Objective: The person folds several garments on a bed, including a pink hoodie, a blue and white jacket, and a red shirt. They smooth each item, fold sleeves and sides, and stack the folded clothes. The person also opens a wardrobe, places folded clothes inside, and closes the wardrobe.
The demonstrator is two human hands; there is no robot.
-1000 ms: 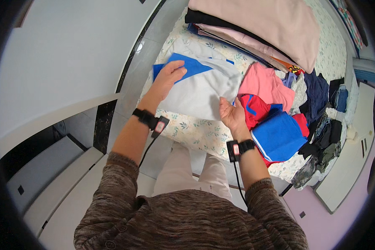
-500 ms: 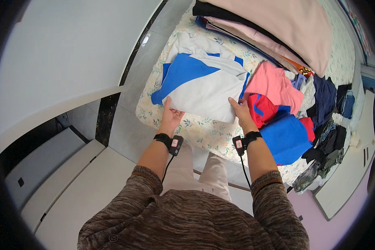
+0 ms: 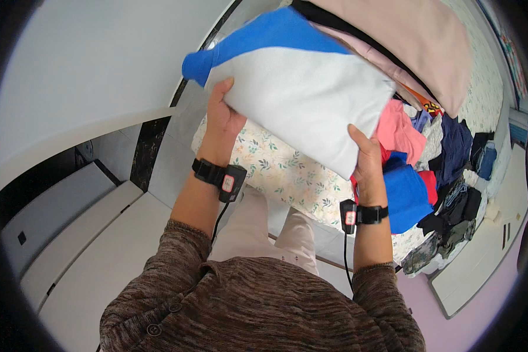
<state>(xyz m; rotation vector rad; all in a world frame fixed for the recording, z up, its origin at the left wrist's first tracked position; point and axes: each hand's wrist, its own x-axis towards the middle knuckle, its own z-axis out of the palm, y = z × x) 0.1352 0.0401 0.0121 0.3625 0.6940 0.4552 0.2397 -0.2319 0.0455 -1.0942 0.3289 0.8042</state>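
Note:
A folded blue and white garment (image 3: 299,97) hangs in the air over the bed, its blue part along the far edge and at the left corner. My left hand (image 3: 223,114) grips its near left edge, thumb on top and the other fingers beneath. At its right end, my right hand (image 3: 366,154) pinches the near corner with the thumb on the white face; the fingers under the cloth are hidden. Beside my right hand lie a pink garment (image 3: 402,132) and a folded blue garment (image 3: 403,199) with red parts.
The bed has a leaf-patterned sheet (image 3: 281,167). A tall folded stack topped by a pale pink cloth (image 3: 410,44) stands at the back. Dark clothes (image 3: 454,144) are heaped along the right. A white cabinet (image 3: 108,258) is at the left, and a white board (image 3: 487,252) at the right.
Both hands have lifted the folded blue and white garment off the bed, up and closer. My left hand has moved forward and left, and my right hand slightly right.

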